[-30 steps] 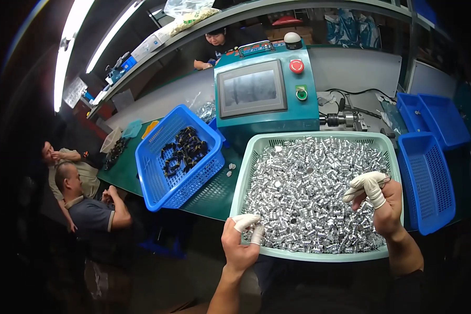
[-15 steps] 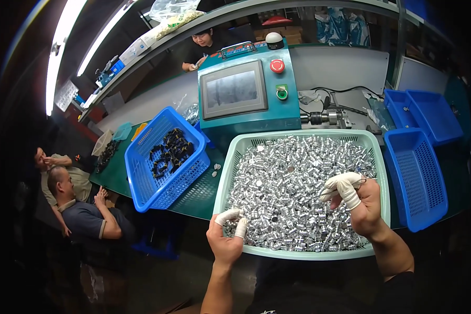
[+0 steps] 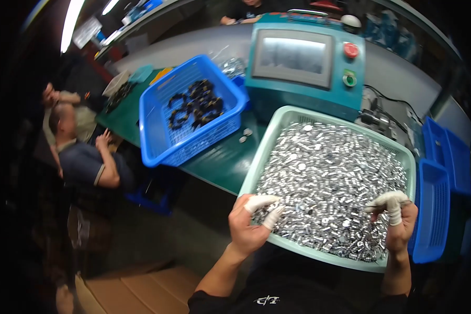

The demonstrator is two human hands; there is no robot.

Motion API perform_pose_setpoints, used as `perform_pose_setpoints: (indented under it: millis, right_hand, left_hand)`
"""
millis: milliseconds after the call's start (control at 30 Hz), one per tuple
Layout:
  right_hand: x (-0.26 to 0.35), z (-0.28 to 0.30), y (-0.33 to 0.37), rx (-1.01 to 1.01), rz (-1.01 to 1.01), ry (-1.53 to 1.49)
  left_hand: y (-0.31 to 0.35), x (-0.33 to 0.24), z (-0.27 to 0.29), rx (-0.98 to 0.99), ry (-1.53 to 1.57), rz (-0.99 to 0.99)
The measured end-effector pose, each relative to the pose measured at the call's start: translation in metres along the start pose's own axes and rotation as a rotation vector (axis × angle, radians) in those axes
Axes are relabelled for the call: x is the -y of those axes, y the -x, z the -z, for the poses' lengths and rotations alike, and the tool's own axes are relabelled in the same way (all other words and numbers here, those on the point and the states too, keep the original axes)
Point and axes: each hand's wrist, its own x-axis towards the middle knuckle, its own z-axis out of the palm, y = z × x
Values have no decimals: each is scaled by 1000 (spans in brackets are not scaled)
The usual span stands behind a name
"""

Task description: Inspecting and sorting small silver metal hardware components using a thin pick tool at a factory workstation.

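Note:
A pale green plastic basket (image 3: 258, 166) heaped with small silver metal cylinders (image 3: 327, 183) stands before me at the table's front. At its near left rim is my left hand (image 3: 251, 225), white coverings on thumb and forefinger. Those two tips come close together over the cylinders in a pinch; blur hides what sits between them. Above the right part of the heap, my right hand (image 3: 397, 220) also has white-covered fingers. Its thumb and forefinger press together, and I cannot make out what they hold.
Left of the green basket, a blue basket (image 3: 165, 152) holds black parts. Behind stands a teal machine (image 3: 298, 97) with a screen and red button. Blue trays (image 3: 432, 209) stand at right. Two people sit at left, another behind the machine. A cardboard box (image 3: 136, 293) lies below left.
The view has turned and tilted, so the basket and machine appear further right. My right hand has moved towards the basket's near right side. The left stays by the near left rim.

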Motion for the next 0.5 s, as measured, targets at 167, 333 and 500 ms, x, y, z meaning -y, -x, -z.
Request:
perform_pose_setpoints:
  millis: [167,333,500]
  right_hand:
    - [-1,5,9,-57,-4,46]
    - [-12,3,4,-63,-2,43]
    - [-23,10,2,-149,18,114]
  left_hand:
    - [0,-9,-1,-75,-24,-85]
    - [6,-12,-2,-63,-76,-38]
    - [9,-12,-5,-44,-7,-54]
